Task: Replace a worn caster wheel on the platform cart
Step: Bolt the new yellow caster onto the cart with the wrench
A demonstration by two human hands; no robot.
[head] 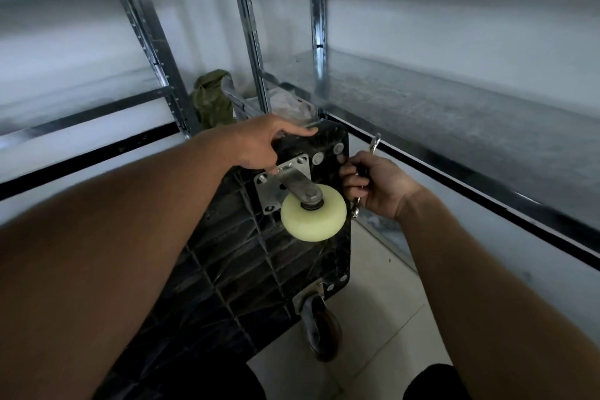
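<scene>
The black plastic platform cart (246, 256) stands tipped on its side, ribbed underside facing me. A cream caster wheel (313, 219) in a metal bracket with a bolted plate (279, 185) sits at its upper corner. A darker worn caster (323, 330) hangs at the lower corner near the floor. My left hand (259, 146) grips the cart's top edge, thumb stretched along it. My right hand (376, 185) grips a metal wrench (373, 148) at the cart's right edge, its jaw end sticking up above my fingers.
Galvanised shelving stands close: an upright post (250, 29) behind the cart, a shelf deck (454, 114) to the right with a black edge. A green cloth bundle (212, 101) lies behind the cart. Pale floor tiles (383, 318) lie below right.
</scene>
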